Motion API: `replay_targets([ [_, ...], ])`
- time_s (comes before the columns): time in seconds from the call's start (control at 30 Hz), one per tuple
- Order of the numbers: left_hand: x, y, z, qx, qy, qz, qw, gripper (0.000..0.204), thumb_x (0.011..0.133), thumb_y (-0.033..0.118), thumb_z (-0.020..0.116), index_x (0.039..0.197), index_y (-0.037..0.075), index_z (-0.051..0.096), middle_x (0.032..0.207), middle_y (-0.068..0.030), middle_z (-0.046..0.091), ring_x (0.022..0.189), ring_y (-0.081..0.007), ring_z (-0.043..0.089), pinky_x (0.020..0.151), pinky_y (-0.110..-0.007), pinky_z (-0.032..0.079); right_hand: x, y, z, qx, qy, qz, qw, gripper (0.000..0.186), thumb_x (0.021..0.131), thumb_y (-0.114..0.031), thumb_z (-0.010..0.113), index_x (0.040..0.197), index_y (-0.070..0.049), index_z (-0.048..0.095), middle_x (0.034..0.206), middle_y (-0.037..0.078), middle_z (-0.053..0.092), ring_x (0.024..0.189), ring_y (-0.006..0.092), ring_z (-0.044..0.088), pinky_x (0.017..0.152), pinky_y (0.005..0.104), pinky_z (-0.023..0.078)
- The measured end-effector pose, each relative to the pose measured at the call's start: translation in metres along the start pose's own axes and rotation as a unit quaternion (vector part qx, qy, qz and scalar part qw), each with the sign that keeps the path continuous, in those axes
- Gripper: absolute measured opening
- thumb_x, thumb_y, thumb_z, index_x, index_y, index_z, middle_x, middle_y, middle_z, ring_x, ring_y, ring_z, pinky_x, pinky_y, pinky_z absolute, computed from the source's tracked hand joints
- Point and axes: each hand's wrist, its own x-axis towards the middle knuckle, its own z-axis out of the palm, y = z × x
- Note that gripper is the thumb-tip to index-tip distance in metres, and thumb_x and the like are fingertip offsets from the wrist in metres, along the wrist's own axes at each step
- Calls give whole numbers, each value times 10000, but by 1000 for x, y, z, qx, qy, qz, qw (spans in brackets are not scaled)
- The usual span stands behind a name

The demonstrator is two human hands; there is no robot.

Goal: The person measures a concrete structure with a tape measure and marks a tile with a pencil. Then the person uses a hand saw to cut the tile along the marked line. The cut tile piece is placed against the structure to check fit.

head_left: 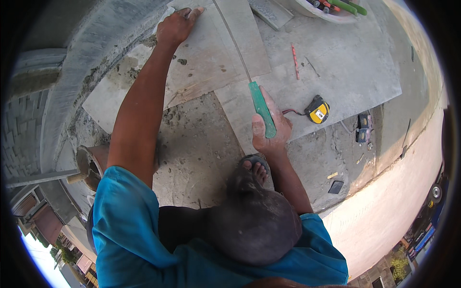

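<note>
My left hand (176,26) is at the far left part of a grey tile (230,57), its fingers bent by a pale scrap whose kind I cannot make out. My right hand (272,129) grips the green handle (260,105) of a long thin metal tool (233,43), which lies along the tile, pointing away from me. Right of that hand, a yellow-and-black tape measure (317,110) rests on another grey slab (360,81), near a red marked pencil (295,62) and a thin metal piece (312,66). My sandalled foot (257,170) is just below my right hand.
A white tub (321,14) with green-handled tools stands at the top, beside a tile offcut (269,10). Small dark boxes (363,128) and a dark flat piece (335,187) lie at right. A terracotta-coloured cylinder (93,163) sits at left. Gritty mortar floor (192,139) surrounds the tiles; a pale wall (384,201) curves rightward.
</note>
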Motion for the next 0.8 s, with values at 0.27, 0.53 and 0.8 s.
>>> replay_targets([
  [0.27,-2,6,-5,3,-25,13,1000,806,946,805,361,1401,196,630,1318,-176,678,1242,-379,627,1063,-505,467,7,19,39,48,51,-54,996,468,906,-138,683,1295,113,612,1128,215,743,677,202,714,630,299,568],
  [0.53,1,5,1,30,-7,13,999,688,1005,709,353,1402,215,621,1293,-178,689,1223,-405,631,1039,-518,482,5,18,52,54,53,-48,996,458,915,-138,691,1288,118,615,1140,221,743,648,179,704,620,294,568],
  [0.8,10,-6,13,16,19,13,1000,793,933,832,355,1370,249,670,1246,-169,717,1187,-380,665,1007,-515,505,3,21,57,54,58,-47,996,449,924,-143,681,1283,118,612,1163,228,736,644,200,708,609,298,571],
])
